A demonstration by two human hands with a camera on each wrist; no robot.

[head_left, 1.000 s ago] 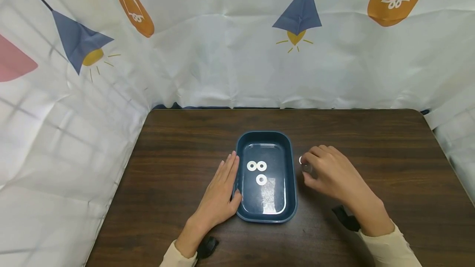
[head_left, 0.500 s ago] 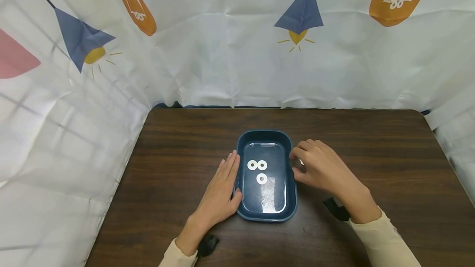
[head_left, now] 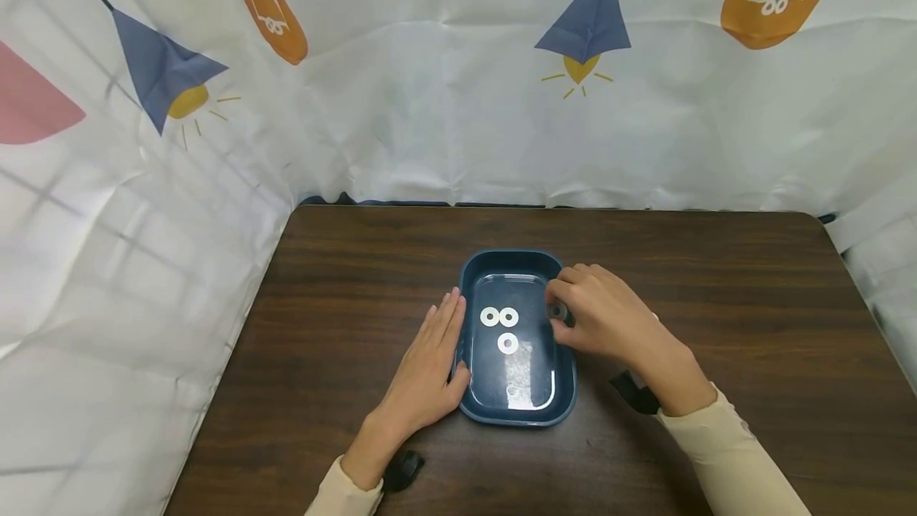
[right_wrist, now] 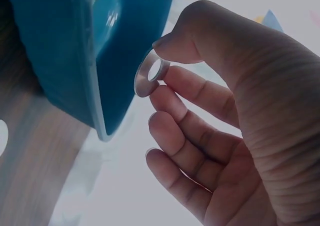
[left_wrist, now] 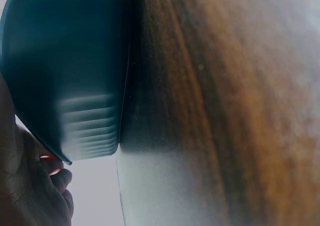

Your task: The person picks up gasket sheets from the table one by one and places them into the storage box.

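A blue rectangular tray (head_left: 566,396) stands on the table, with three white flat washers (head_left: 508,343) lying inside it, two of them side by side. My left hand (head_left: 426,373) rests along the tray's left side, fingers straight. In the left wrist view that hand (left_wrist: 30,186) touches the tray's outer wall (left_wrist: 75,51). Above the tray's right rim, my right hand (head_left: 609,317) pinches a washer (right_wrist: 145,78) between thumb and forefinger. The washer is tilted on edge in the right wrist view, and the other fingers (right_wrist: 165,131) are loosely bent below it.
A dark wood-grain table (head_left: 358,277) lies under everything. Just behind the right wrist, a small white piece (head_left: 656,317) shows, mostly hidden. A white patterned curtain (head_left: 444,118) hangs behind the table and along its left side.
My right hand has moved left with the washer, from the table beside the tray to over its right rim. The left hand has stayed against the tray.
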